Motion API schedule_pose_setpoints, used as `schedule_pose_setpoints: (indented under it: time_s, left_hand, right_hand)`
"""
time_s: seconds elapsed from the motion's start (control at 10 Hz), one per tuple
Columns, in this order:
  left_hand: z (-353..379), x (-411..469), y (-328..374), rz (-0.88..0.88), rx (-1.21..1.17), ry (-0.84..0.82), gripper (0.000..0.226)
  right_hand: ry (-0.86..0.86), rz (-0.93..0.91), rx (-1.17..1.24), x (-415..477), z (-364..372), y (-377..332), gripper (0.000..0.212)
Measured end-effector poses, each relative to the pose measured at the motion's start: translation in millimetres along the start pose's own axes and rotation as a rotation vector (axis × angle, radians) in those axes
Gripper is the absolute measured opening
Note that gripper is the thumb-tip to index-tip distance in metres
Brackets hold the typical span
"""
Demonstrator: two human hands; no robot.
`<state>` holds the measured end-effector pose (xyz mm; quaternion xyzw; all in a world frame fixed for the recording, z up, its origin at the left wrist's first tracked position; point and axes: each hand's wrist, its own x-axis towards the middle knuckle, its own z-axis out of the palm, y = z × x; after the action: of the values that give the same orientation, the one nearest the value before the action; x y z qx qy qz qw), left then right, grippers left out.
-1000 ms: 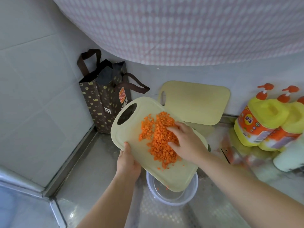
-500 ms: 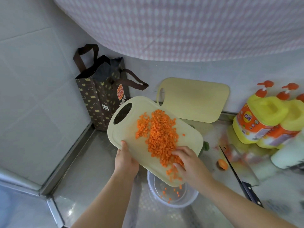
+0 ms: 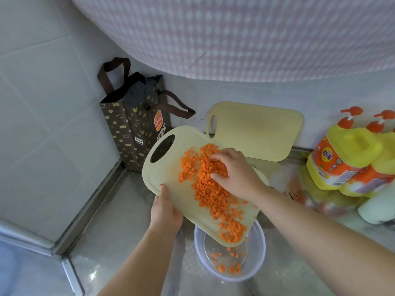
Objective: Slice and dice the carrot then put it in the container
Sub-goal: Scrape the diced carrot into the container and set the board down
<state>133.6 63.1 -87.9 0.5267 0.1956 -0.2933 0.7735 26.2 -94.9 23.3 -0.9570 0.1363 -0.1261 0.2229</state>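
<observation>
A pale yellow cutting board point(image 3: 171, 169) is tilted over a clear round container point(image 3: 255, 265) on the steel counter. My left hand point(image 3: 165, 210) grips the board's near left edge, thumb on top. A heap of diced carrot point(image 3: 205, 189) covers the board, and a trail of it reaches the lower edge. Some carrot dice point(image 3: 227, 268) lie in the container's bottom. My right hand point(image 3: 237, 174) rests on the upper part of the heap with fingers spread and fairly straight.
A brown paper bag point(image 3: 136, 124) stands in the corner at the back left. A second cutting board point(image 3: 256, 129) leans on the tiled wall. Yellow detergent bottles point(image 3: 346, 154) stand at the right. A checked cloth point(image 3: 235, 35) hangs overhead.
My right hand swept carrot down to the board's lower edge, then went back up to the top of the heap. More dice now lie near the edge and in the container.
</observation>
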Motion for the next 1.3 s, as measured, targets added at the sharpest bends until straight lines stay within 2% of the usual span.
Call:
schedule_pose_setpoints:
  time_s: [0.1, 0.3, 0.5, 0.6, 0.8, 0.9, 1.0, 1.1, 1.2, 1.3]
  left_hand:
    - [-0.8, 0.2, -1.9, 0.047, -0.044, 0.000, 0.063]
    - [-2.7, 14.2, -5.3, 0.057, -0.051, -0.011, 0.071]
    - [-3.7, 13.8, -2.3, -0.034, -0.171, -0.035, 0.047]
    - [-0.9, 14.3, -2.9, -0.042, -0.198, -0.093, 0.045]
    - [-0.3, 17.3, -5.5, -0.038, -0.204, -0.106, 0.046]
    - [-1.1, 17.0, -7.4, -0.045, -0.208, -0.113, 0.048]
    - [-0.7, 14.2, -8.6, -0.049, -0.214, -0.110, 0.047]
    - [-0.2, 10.1, -11.4, -0.045, -0.210, -0.133, 0.050]
    - [2.7, 5.0, -14.9, -0.047, -0.209, -0.154, 0.051]
    - [7.9, -3.7, -16.1, -0.044, -0.219, -0.150, 0.046]
  right_hand:
    - [-0.093, 0.006, -0.109, 0.2, 9.8, 4.0, 0.048]
    - [-0.107, -0.016, -0.092, -37.4, 29.3, 17.3, 0.033]
    - [-0.195, -0.024, -0.072, -67.2, 35.1, 24.8, 0.021]
    - [-0.246, -0.029, -0.101, -80.9, 34.5, 25.2, 0.021]
    - [-0.384, -0.051, -0.150, -98.4, 24.2, 20.5, 0.024]
    - [-0.303, 0.008, -0.048, -73.9, 3.0, 14.9, 0.025]
    - [-0.143, 0.027, -0.017, -25.8, -19.6, 11.9, 0.026]
    - [-0.096, 0.029, -0.049, 19.3, -28.9, 10.0, 0.037]
    - [-0.171, 0.022, -0.116, 42.1, -21.5, 5.3, 0.044]
    - [-0.197, -0.015, -0.215, 36.4, -6.7, 1.6, 0.039]
